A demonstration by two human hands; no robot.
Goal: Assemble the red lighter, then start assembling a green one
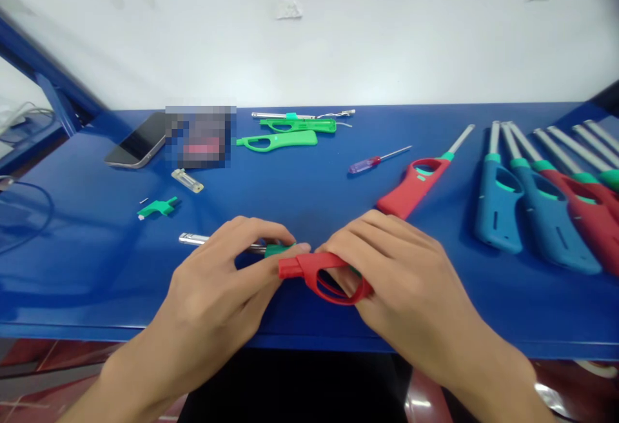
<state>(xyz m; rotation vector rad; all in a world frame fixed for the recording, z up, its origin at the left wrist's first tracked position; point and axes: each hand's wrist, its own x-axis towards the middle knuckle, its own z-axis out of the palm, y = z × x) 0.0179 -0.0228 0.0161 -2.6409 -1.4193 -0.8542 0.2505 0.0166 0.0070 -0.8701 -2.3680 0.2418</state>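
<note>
Near the front edge of the blue table, my right hand [394, 268] is closed round a red lighter casing [333, 278], whose open loop and narrow end point left. My left hand [227, 281] is closed, with thumb and index finger at a green collar [279, 251] joined to a silver metal tube [193, 239]. The tube extends left beneath my left fingers. My left thumb is beside the narrow end of the red casing. The back part of the casing is hidden under my right fingers.
Behind my hands lie a screwdriver [365, 165], a red lighter [411, 187] and green casing halves [285, 141]. Several lighters, including a blue one [498, 216], line the right. Leftward are a phone [140, 140], a clear part [187, 180] and a green piece [159, 207]. A white wall [338, 36] stands behind.
</note>
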